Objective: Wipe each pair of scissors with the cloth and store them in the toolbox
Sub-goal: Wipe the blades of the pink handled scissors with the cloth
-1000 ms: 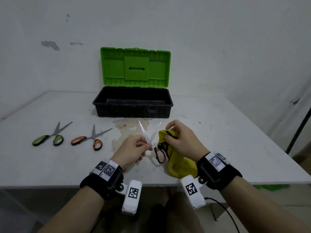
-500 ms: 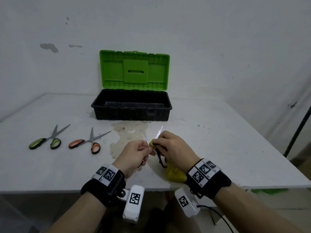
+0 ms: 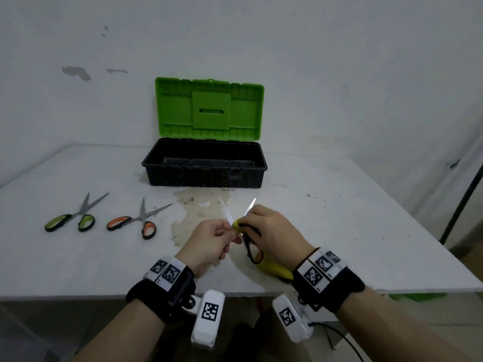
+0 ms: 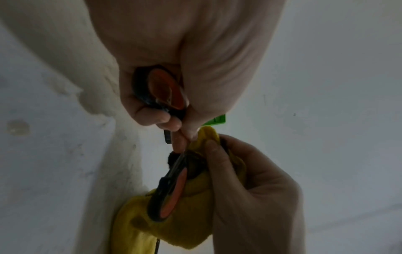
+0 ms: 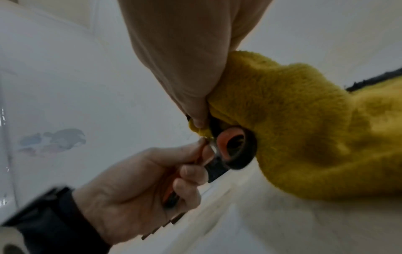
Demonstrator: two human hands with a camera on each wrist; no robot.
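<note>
Wiping step, first pair: left hand (image 3: 209, 239) grips red-handled scissors (image 3: 250, 248) above counter (image 3: 366, 231), right hand (image 3: 271, 231) pinches yellow cloth (image 3: 274, 269) around one blade; next, likely draw cloth tipward toward toolbox (image 3: 206, 176) at 12 o'clock.

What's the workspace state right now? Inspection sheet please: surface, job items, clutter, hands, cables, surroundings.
Surface: white table, brownish stain in front of the toolbox.
Job's things: toolbox open, nothing seen inside; green-handled scissors and orange-handled scissors lying open on the table; held scissors open; yellow cloth.
Clutter: nothing seen.
Hands: left hand grips one handle of the held scissors; right hand pinches the cloth on a blade.
Cables: black lead from the right wrist camera.
Surroundings: scuffed white wall; dark pole at right.
</note>
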